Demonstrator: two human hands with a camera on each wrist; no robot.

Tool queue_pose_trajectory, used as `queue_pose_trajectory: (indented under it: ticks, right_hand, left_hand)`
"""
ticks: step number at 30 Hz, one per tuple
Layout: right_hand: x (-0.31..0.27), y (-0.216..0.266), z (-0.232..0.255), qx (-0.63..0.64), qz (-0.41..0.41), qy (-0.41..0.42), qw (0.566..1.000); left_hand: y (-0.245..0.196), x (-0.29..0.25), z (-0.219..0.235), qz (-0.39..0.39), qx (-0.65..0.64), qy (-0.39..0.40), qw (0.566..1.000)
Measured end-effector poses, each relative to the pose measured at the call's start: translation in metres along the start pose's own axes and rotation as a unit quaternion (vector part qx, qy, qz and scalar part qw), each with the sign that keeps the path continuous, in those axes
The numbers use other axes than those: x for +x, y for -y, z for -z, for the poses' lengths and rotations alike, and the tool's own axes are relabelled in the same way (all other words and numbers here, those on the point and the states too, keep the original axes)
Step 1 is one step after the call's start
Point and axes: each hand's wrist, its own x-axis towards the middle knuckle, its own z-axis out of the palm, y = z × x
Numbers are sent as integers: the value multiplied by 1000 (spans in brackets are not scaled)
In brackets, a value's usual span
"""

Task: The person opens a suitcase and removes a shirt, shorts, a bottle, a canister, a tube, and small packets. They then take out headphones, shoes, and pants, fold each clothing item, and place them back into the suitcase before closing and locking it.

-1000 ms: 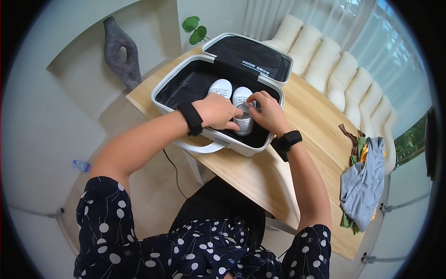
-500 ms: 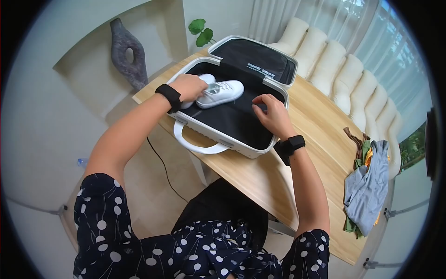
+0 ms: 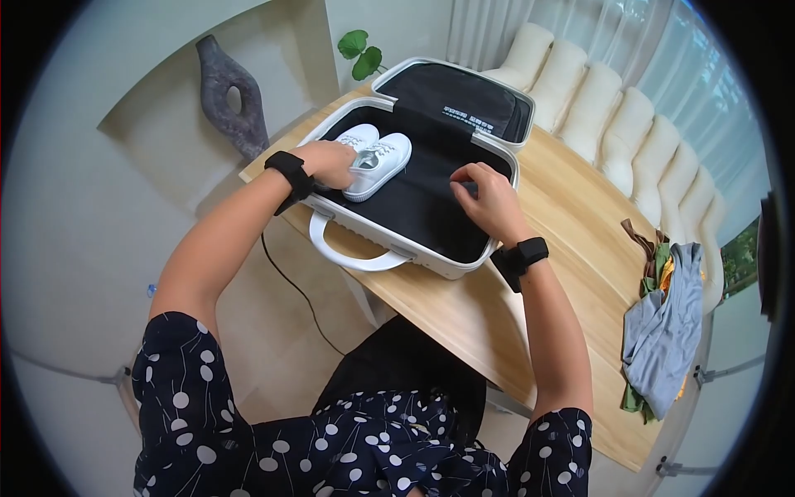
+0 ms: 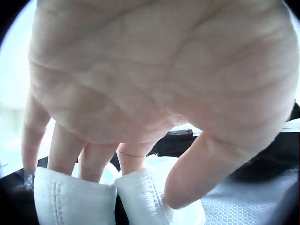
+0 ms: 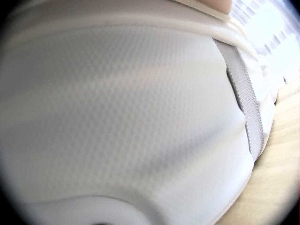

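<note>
A pair of white shoes [image 3: 377,153] lies side by side on the black lining at the left end of an open white suitcase [image 3: 431,263]. My left hand [image 3: 331,161] grips the pair at the heels. In the left wrist view the left hand [image 4: 136,183] has its fingers down inside the shoes' heels [image 4: 70,201] and its thumb against the outside. My right hand [image 3: 484,199] holds nothing and rests with loosely curled fingers on the lining near the suitcase's right wall. The right wrist view is filled by the suitcase's white shell [image 5: 131,117].
The suitcase stands on a wooden table [image 3: 571,240], its lid [image 3: 464,103] open away from me and its handle [image 3: 356,261] hanging over the near edge. A pile of clothes [image 3: 667,323] lies at the table's right end. Cream chairs [image 3: 629,124] line the far side.
My left hand has carried the shoes from the suitcase's middle to its left end and turned them toes away from me. My right hand has let go of the shoe and stays over the lining.
</note>
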Motion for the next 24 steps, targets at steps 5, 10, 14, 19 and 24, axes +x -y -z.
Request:
queue_pose_trajectory:
  ticks: [5,10,14,19,24]
  right_hand:
    - [0,1,-1,-6,-5,2,1000]
    - [0,2,0,-8,-2,0,1000]
    - [0,3,0,-7,-5,3,1000]
    - [-1,2,-1,-3,2,-5,1000]
    - [0,1,-2,0,4,-5,1000]
  left_hand:
    - [1,-4,7,-8,-120,50,992]
    - [8,14,-1,13,-191,29,981]
    - [4,23,-1,50,-232,21,971]
    - [3,26,2,40,-218,37,974]
    - [2,28,-5,5,-186,-11,982]
